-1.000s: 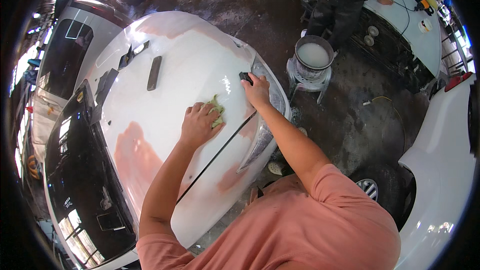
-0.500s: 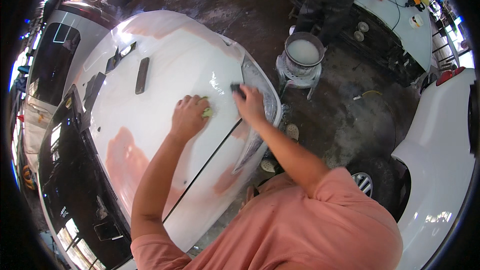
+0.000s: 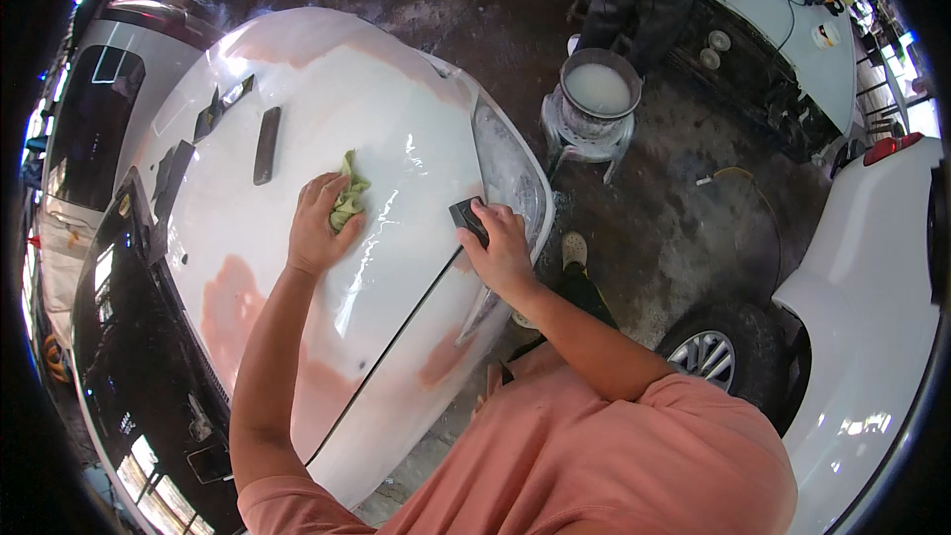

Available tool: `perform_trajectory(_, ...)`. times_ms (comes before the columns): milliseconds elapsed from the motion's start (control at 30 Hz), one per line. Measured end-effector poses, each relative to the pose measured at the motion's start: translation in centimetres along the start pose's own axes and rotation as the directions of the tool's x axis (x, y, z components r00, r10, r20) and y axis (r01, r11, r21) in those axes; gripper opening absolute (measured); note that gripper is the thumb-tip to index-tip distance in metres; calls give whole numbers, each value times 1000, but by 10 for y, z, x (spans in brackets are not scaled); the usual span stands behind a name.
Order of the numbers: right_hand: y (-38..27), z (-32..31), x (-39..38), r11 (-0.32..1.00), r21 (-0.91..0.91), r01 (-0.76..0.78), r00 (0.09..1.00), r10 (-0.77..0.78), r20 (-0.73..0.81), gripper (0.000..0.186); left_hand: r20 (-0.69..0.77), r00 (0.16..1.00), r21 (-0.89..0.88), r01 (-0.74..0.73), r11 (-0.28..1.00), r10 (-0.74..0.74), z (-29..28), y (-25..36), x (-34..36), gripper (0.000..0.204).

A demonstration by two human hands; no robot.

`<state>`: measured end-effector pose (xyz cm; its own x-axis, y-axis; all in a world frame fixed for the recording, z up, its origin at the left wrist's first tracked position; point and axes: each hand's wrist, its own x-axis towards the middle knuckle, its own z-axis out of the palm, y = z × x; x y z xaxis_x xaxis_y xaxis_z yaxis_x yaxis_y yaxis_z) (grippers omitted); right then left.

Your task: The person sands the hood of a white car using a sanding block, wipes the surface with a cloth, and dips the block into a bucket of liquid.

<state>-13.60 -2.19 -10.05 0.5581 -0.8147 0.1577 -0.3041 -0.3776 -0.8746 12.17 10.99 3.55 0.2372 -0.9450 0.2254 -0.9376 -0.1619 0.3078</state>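
Before me is the white car hood [image 3: 327, 99], patched with pinkish filler or primer. My left hand [image 3: 322, 228] lies on it with the fingers curled round a crumpled light green cloth [image 3: 349, 196]. Bright wet streaks run over the paint between my two hands. Close to the headlight, my right hand [image 3: 503, 256] grips a small dark sanding block [image 3: 466, 218] at the hood's edge, by the seam with the fender. The block's underside is hidden. A long dark bar-shaped block [image 3: 266, 146] rests farther up the hood, apart from both hands.
Dark sheets [image 3: 176, 173] lie near the windshield [image 3: 149, 337]. Beyond the headlight, a bucket of cloudy water [image 3: 598, 89] sits on a stool [image 3: 594, 144]. A person in dark clothes [image 3: 634, 10] stands at another car panel [image 3: 792, 50]. To the right is a white car [image 3: 862, 287].
My left hand has slid leftward with the cloth, and shiny wet streaks now show where it was. My right hand has come slightly nearer with the block.
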Motion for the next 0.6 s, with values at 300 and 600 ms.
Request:
perform_trajectory(300, 7, 17, 55, 999, -43, -20, 999, 18, -49, 49, -12, 1000, 41, -15, 999, 16, 0, 0, 5, 55)
perform_trajectory(600, 9, 5, 82, 980, 6, -197, 979, 197, -59, 48, -20, 1000, 46, -9, 999, 10, 1, 5, 9, 54)
